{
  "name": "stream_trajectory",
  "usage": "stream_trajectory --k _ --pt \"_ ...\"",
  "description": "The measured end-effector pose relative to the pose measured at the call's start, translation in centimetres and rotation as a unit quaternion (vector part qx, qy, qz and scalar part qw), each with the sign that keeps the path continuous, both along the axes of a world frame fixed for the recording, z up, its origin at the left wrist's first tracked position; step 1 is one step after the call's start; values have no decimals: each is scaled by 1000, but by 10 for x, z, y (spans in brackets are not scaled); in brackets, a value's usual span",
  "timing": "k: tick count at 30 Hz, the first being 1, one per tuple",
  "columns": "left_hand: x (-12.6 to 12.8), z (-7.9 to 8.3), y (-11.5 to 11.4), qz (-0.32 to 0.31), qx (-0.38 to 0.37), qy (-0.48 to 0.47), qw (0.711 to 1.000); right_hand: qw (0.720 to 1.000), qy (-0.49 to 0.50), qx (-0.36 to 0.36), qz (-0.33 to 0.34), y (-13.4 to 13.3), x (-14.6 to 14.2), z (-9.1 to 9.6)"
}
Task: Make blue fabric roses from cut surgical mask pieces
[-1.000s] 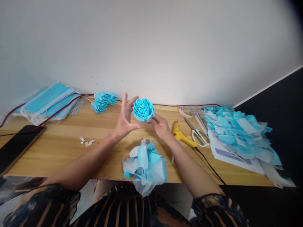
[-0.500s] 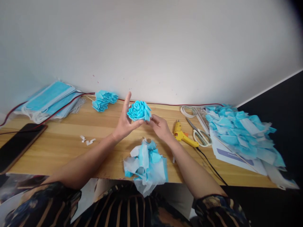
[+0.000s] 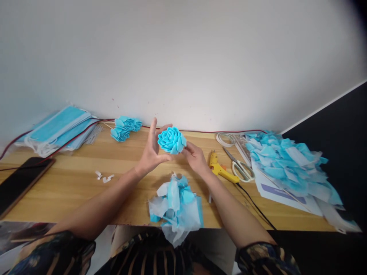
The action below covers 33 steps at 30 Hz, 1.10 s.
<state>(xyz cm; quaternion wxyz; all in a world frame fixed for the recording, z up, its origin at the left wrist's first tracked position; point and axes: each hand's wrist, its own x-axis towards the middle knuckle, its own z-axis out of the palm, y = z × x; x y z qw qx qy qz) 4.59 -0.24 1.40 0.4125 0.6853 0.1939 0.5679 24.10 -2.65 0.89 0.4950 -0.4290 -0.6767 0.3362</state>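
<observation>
**As your grip hides under the petals, watch for bending and slipping**

While you hold the blue flower [image 3: 171, 140] above the middle of the desk [image 3: 129, 164], nearer its far edge than its near one, the weak point is probably the underside, which is out of sight. Your right hand [image 3: 195, 157] has thumb and fingers pinched together low on the flower's right side; you cannot tell from here whether they grip outer petals or a stem. Your left hand [image 3: 151, 151] is spread wide around the opposite side, thumb apart from the fingers, and any touch behind the bloom is hidden. If that hand closes too firmly, the outer petals could crease or pull loose; if the right pinch slackens, the flower could tip, since the open left hand may give it little support.

Your right forearm [image 3: 226, 204] passes just beside the yellow glue gun [image 3: 222, 170], whose tip points toward the far edge. Whether it is hot doesn't show, so treat a sideways swing as a burn risk. Its black cable [image 3: 256, 206] runs to the near edge, where a snag could drag the gun. Beyond it, the scissors [image 3: 241, 166] lie with blades parted. Between your forearms, the crumpled heap [image 3: 177, 206] hangs over the near edge, so a brushing sleeve [image 3: 265, 256] could send pieces to the floor.
</observation>
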Motion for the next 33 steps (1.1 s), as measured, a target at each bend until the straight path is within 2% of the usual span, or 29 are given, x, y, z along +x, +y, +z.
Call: stream_trajectory --k 5,8,12,16,21,27,33 --pt "-4 3 -5 23 -23 16 999 999 -40 9 10 0 0 -3" --pt "-4 0 -5 30 1 25 999 997 -74 32 -1 0 1 -6" --pt "-2 -4 -5 7 33 44 998 993 -93 66 -18 -1 3 -8" --pt "-2 -2 -2 -15 89 60 994 992 -97 82 -9 -2 3 -7" --pt "-5 0 2 -34 124 71 989 983 -155 102 -11 -2 3 -8" --pt "-5 4 -3 -23 119 68 990 971 -208 120 -9 -2 3 -11" --pt "-6 0 -7 -4 64 76 995 973 -195 126 12 -1 2 -13"
